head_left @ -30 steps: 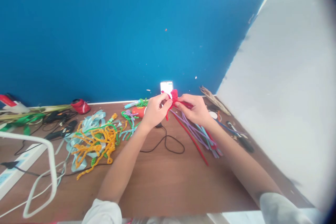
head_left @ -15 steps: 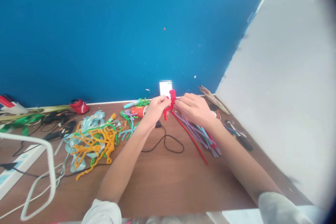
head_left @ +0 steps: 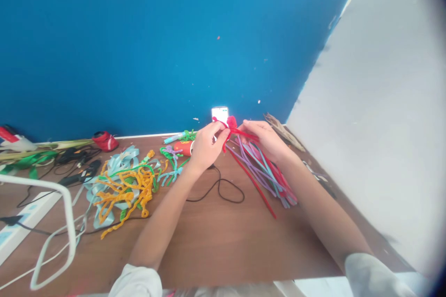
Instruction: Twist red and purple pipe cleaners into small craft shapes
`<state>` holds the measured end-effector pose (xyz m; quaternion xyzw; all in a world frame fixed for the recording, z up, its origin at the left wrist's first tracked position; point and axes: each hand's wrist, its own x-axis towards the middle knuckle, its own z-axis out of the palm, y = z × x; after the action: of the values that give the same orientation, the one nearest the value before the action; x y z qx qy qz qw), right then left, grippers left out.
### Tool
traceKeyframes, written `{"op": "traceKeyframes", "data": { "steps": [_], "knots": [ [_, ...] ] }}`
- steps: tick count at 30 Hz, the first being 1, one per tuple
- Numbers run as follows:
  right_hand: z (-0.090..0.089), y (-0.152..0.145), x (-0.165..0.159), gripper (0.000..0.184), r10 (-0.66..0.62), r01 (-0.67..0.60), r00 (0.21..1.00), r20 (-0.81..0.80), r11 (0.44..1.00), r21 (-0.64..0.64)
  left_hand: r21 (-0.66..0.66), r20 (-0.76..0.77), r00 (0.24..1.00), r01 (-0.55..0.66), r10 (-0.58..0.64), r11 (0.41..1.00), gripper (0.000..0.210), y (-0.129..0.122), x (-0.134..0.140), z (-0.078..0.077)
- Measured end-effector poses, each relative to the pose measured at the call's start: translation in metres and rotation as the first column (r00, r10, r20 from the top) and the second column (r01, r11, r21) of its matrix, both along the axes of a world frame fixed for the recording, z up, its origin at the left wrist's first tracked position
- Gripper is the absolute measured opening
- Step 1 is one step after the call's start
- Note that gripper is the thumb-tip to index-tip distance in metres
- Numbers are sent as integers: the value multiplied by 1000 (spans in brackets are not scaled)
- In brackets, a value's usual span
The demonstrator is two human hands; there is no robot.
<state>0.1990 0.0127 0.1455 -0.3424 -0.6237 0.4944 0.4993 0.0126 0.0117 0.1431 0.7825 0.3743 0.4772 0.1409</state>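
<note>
My left hand (head_left: 206,147) pinches a red fuzzy pipe-cleaner figure (head_left: 232,122) between thumb and fingers. The figure has a rounded knob on top and several thin strands sticking out sideways and down. One red strand stretches to the right into my right hand (head_left: 267,140), whose fingers are curled round it; its far end lies against the palm. Below the hands, a straight red pipe cleaner (head_left: 256,187) lies on the table. Beside it is a bundle of purple, light blue and red pipe cleaners (head_left: 270,174), partly under my right hand and forearm.
A lit phone (head_left: 219,112) leans against the blue wall behind the hands. Left are a red cup (head_left: 184,148), orange pipe cleaners (head_left: 139,183) over light blue ribbon (head_left: 106,218), and a white power strip (head_left: 24,222). A black cable (head_left: 232,200) loops mid-table; dry husks (head_left: 284,130) lie right.
My right hand has drawn away from the figure to the right, pulling a red strand out level. The left hand has tilted, and another strand now points up left.
</note>
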Motion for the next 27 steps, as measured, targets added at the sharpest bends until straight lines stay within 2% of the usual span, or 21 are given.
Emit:
{"op": "traceKeyframes", "data": {
  "steps": [3,7,13,20,27],
  "knots": [
    [0,2,5,25,158,-168,985,-69,971,-171,170,-110,993,-29,48,985,22,2,-2,-3],
    [-2,1,9,21,249,-281,958,-143,916,-287,314,-180,980,-21,81,949,23,4,-7,-5],
    [-3,-1,7,20,332,-377,924,-192,876,-302,434,-216,972,14,89,901,22,4,-10,-4],
    [3,-4,3,12,324,-361,929,-181,900,-244,362,-192,981,36,37,931,18,0,-5,-4],
    [-1,-2,7,16,386,-397,918,-92,904,-159,414,-192,981,58,25,908,18,2,-9,-5]
  ]
}}
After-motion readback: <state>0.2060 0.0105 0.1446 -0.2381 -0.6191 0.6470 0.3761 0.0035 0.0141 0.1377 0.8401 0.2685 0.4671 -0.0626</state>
